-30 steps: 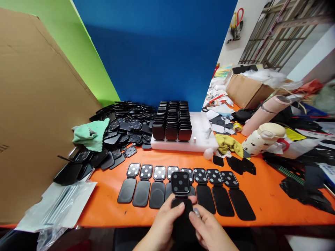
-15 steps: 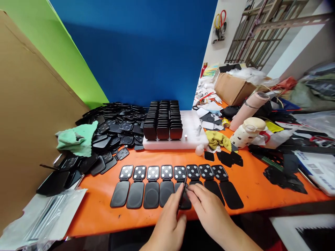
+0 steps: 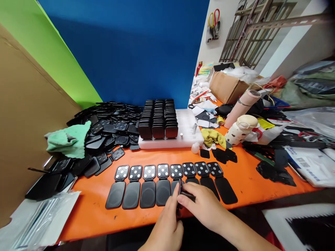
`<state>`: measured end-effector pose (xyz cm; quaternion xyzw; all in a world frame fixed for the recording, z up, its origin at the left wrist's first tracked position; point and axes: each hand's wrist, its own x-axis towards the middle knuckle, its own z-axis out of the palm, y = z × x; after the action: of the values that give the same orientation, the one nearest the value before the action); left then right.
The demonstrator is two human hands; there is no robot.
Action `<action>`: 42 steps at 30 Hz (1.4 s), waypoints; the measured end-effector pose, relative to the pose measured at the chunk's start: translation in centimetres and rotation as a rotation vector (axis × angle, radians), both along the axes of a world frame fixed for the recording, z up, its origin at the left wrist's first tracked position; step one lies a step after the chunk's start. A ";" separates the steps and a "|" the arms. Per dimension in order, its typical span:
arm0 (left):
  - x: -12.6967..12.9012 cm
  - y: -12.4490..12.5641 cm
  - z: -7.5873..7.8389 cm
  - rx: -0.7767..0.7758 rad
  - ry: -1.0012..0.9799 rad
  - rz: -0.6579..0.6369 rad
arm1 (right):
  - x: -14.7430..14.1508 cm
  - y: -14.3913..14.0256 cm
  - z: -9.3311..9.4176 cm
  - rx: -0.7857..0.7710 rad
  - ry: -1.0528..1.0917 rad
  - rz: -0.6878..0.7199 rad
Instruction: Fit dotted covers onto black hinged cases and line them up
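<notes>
Between my hands is a thin black piece (image 3: 180, 187), held on edge and mostly hidden by the fingers. My left hand (image 3: 169, 217) is closed around its left side. My right hand (image 3: 204, 203) is closed too, its thumb and fingers pressed against the piece from the right. Under and beyond them runs a row of several unfolded black hinged plates (image 3: 148, 194). Each has a small square upper leaf (image 3: 149, 172) with pale round dots and a longer plain lower leaf. My hands partly cover the lower leaves right of the middle.
A white foam block (image 3: 187, 137) carries three rows of upright black plates (image 3: 158, 120). Left of it lies a heap of black parts (image 3: 112, 122) with a green cloth (image 3: 69, 139). Right stand a cream bottle (image 3: 240, 129), a pink flask (image 3: 243, 106) and a yellow cloth (image 3: 213, 137).
The view has shifted slightly, so the bench sits further left. My right fingers have curled further around the black piece, and both hands stay close together.
</notes>
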<state>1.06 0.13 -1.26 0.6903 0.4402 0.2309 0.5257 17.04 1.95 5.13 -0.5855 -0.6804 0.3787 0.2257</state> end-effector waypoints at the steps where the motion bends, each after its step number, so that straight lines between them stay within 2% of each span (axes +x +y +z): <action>1: 0.1 0.0 0.1 -0.029 -0.016 0.003 | -0.1 -0.1 -0.2 0.009 0.020 -0.004; 4: 0.4 0.2 0.5 -0.106 -0.054 0.048 | -0.6 -0.3 -0.8 0.046 0.039 -0.017; 8: 0.6 0.5 0.9 -0.087 -0.051 0.138 | -0.9 -0.6 -0.6 0.083 -0.135 -0.003; 12: 0.3 0.8 1.3 -0.011 0.033 0.081 | -0.7 -1.0 0.0 0.112 -0.245 0.074; 22: 0.2 0.2 1.1 -0.026 0.033 0.038 | -0.7 -1.0 -0.4 0.127 -0.403 0.150; 28: 0.4 0.0 1.0 -0.019 0.045 0.071 | -0.4 -0.8 -0.3 0.080 -0.380 0.138; 36: 0.3 -0.1 0.8 0.008 0.041 0.069 | 0.0 -0.7 -0.3 0.055 -0.310 0.190; 42: 0.2 -0.1 1.0 -0.031 0.067 0.050 | 0.0 -0.6 -0.7 0.044 -0.256 0.197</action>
<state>1.25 0.03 -0.28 0.6783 0.4783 0.2138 0.5152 16.99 1.34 4.39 -0.5543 -0.7658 0.3061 0.1119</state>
